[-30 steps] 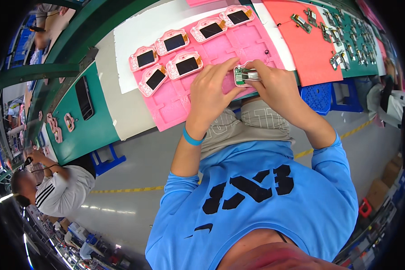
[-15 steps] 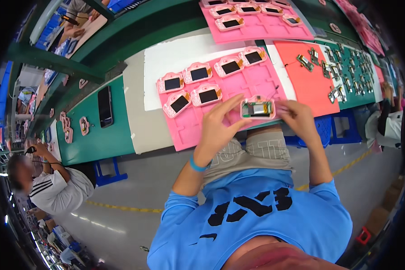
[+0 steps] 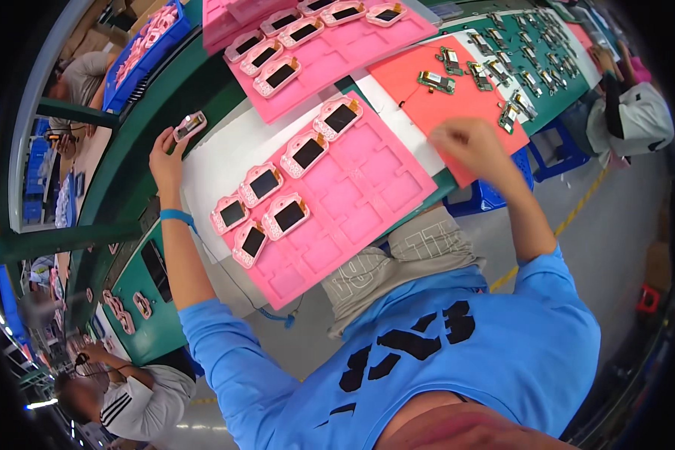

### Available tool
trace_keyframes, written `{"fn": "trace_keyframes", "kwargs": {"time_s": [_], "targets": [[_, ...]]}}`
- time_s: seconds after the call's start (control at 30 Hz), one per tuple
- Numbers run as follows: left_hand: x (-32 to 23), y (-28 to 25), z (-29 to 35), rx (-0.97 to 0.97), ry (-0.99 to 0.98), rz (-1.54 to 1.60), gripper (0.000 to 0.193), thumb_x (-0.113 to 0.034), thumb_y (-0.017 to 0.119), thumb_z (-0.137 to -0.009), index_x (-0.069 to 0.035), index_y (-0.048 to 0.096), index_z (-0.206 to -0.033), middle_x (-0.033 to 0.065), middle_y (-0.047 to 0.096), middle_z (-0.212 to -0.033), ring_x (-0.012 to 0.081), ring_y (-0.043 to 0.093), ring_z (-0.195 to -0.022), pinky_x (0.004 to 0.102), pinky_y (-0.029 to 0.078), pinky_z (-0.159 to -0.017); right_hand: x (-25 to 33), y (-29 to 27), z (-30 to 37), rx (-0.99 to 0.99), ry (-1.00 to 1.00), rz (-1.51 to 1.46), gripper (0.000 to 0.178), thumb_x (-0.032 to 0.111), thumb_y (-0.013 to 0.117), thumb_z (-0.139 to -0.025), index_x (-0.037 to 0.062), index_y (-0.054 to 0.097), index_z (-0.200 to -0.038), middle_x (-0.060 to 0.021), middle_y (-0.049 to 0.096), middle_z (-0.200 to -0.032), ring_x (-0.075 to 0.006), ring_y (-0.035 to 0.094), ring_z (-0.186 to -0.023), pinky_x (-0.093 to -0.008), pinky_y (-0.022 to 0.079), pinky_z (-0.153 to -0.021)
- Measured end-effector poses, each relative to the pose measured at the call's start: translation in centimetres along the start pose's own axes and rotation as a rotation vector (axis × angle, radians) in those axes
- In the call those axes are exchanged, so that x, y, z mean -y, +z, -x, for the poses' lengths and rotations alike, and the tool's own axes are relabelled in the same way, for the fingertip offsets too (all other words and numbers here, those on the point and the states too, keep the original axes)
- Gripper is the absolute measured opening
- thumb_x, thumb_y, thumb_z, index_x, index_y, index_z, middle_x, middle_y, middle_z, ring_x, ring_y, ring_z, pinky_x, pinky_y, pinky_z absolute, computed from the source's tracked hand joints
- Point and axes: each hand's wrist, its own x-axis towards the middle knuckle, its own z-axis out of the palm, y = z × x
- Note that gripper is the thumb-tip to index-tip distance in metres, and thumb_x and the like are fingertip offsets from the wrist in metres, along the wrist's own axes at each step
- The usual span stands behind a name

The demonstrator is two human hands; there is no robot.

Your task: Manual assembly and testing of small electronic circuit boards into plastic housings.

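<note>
Out at the far left, my left hand (image 3: 166, 156) pinches a small pink casing (image 3: 191, 126) between thumb and fingers, beside the green ledge. To the right, my right hand (image 3: 472, 148) hovers over the near part of the coral-red sheet (image 3: 397, 71), near several green circuit boards (image 3: 436, 82). Its fingers look bent but are smeared, and whether anything is in them does not show. Between my hands lies a pink compartment tray (image 3: 367, 187). Several pink casings with dark screens (image 3: 308, 153) sit along its left and far parts.
A second pink tray of casings (image 3: 304, 31) stands beyond the first. More circuit boards (image 3: 529, 56) cover the green mat at far right. A blue bin (image 3: 146, 56) of pink parts is at upper left. Co-workers (image 3: 146, 397) sit at both sides. A black phone (image 3: 156, 270) lies left.
My left hand has carried the pink casing from the tray's near edge to the far left. My right hand has left the casing and is now over the coral-red sheet. The view has turned.
</note>
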Motion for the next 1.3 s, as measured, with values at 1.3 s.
{"fn": "trace_keyframes", "kwargs": {"time_s": [1.3], "targets": [[-24.6, -0.3, 38.2, 0.571, -0.144, 0.692, 0.062, -0.017, 0.078, -0.097, -0.001, 0.058, -0.153, 0.012, 0.076, -0.135, 0.0239, 0.074, -0.108, 0.0341, 0.059, -0.097, 2.6, 0.7, 3.3, 0.319, 0.248, -0.814, 0.013, 0.018, 0.066, -0.106, 0.0097, 0.063, -0.116, 0.0022, 0.062, -0.079, -0.0036, 0.047, -0.055, -0.0174, 0.029, -0.049]]}}
